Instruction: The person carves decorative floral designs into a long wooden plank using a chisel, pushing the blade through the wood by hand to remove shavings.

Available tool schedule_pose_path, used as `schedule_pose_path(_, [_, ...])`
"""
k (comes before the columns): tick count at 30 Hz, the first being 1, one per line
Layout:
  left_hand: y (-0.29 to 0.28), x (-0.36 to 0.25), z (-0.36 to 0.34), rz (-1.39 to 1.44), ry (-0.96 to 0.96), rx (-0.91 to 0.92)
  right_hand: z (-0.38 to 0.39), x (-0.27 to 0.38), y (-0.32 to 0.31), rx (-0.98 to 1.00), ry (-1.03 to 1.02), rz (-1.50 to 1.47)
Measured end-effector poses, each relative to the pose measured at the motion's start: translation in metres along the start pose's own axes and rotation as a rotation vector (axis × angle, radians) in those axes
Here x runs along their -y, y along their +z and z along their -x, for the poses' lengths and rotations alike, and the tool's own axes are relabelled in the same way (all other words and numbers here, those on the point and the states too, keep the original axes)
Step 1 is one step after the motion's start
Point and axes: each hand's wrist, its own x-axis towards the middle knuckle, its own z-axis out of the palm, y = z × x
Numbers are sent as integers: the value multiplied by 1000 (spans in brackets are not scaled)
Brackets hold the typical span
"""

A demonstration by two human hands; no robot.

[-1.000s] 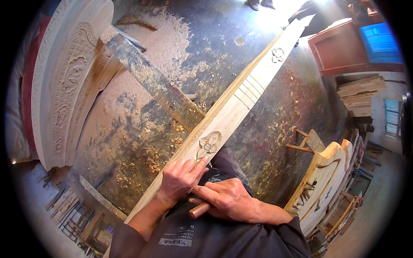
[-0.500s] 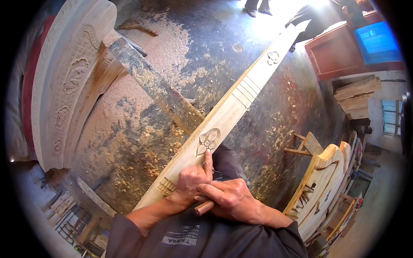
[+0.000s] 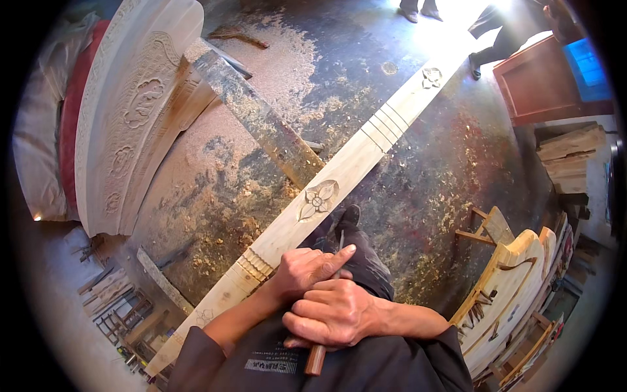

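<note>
My right hand (image 3: 336, 313) is wrapped round the brown wooden handle of a chisel (image 3: 315, 361), its butt end showing below the fist. The thin metal blade points up, away from me. Across that blade lies my left hand (image 3: 304, 269), fingers curled about it and one digit stretched to the right. Both hands are just right of a long pale wooden beam (image 3: 359, 153) that runs diagonally. Carved into the beam are a four-petalled flower (image 3: 318, 200), a ribbed band (image 3: 255, 264) near my left wrist, and another flower (image 3: 431, 78) farther off.
A dusty support plank (image 3: 261, 117) meets the beam from the left. A large carved panel (image 3: 130, 124) stands at the far left. Sawdust and chips (image 3: 215, 150) cover the floor. Right are a small stool (image 3: 490, 225) and a pale board with tools (image 3: 513, 287). People's legs (image 3: 499, 39) show beyond.
My left index finger has left the carved flower, and that hand has come down to the chisel's blade. The chisel has swung more upright, and the view has shifted.
</note>
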Motion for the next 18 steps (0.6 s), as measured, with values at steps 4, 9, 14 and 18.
schedule_pose_path(4, [12,15,9,-61,31,-88,2,5,-11,-107,2,186])
schedule_pose_path(9, [18,18,-2,-216,68,-231,50,14,-46,-153,420,445])
schedule_pose_path(14, [24,26,-10,-280,56,-126,110,6,-17,-549,882,-44])
schedule_pose_path(18, [26,31,-11,-276,32,-30,118,-6,-11,-753,1012,-395])
